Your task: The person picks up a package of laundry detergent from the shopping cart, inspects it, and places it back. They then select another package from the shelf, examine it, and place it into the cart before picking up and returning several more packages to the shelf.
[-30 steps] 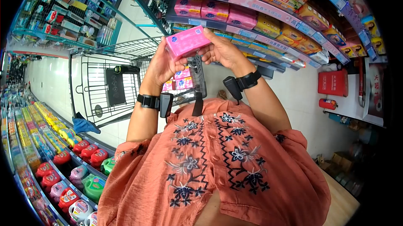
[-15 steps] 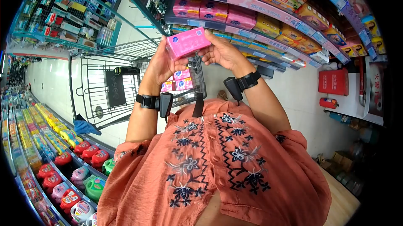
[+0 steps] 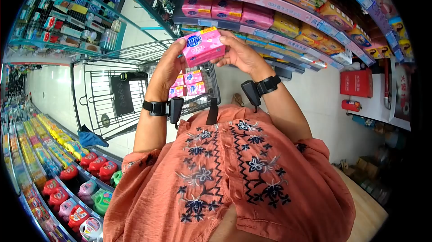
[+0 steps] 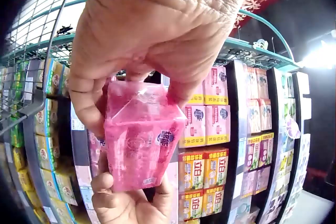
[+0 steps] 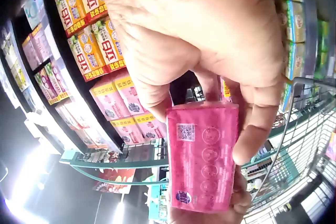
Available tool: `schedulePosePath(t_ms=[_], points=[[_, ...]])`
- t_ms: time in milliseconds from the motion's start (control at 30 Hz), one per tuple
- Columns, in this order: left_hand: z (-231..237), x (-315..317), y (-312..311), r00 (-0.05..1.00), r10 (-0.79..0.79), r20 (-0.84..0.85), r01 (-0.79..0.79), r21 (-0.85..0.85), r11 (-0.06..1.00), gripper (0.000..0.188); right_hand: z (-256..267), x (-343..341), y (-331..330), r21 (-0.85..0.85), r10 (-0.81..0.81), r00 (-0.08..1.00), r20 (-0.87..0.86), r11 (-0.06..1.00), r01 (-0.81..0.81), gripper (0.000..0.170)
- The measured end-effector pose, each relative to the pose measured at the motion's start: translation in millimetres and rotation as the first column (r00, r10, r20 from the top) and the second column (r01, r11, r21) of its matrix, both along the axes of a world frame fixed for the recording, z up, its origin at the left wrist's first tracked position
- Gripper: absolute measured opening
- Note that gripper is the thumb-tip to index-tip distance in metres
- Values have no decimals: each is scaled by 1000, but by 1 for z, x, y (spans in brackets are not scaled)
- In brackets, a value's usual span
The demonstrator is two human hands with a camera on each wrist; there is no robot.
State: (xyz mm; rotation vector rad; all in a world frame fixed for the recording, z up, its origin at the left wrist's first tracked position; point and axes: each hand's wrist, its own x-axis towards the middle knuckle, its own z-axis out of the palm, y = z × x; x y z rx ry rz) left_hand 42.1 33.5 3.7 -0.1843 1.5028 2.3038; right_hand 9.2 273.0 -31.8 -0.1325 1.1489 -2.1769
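Observation:
A pink plastic-wrapped soap pack (image 3: 204,49) is held up between both hands over the cart, its dark blue lettering and yellow strip facing up in the head view. My left hand (image 3: 169,65) grips one end, thumb on the near top edge. At the opposite end my right hand (image 3: 243,54) grips it with thumb and fingers. In the left wrist view the clear wrap of the pack (image 4: 140,153) is folded at its end. The right wrist view shows a printed face of the pack (image 5: 202,155) with a QR code and round symbols.
Below the hands stands a wire shopping cart (image 3: 90,84) with several pink soap packs (image 3: 194,88) inside. Shelves of boxed soap (image 3: 256,17) rise ahead. Bottles of detergent (image 3: 96,163) line the left side, and a fire extinguisher (image 3: 351,105) stands at the right.
Both hands have turned the soap pack over: the plainer QR-code face showed before, the lettered face with the yellow strip shows now. The hands stay in nearly the same place.

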Motion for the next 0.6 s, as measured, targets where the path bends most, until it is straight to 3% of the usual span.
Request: schedulePosePath(t_ms=[200,300,400,600], points=[[-15,-3,-8,999,31,31,-30,-54,998,52,-1,1,1,79,-82,991,-109,993,91,69],[-22,4,-5,987,75,141,-76,3,997,48,1,3,-7,231,-162,952,-258,947,224,76],[-45,3,-5,989,42,143,-62,135,989,52,-10,2,-20,385,-132,838,-530,843,376,84],[-51,1,-5,995,-9,96,-20,300,954,55,2,11,-32,431,-91,705,-703,734,525,88]])
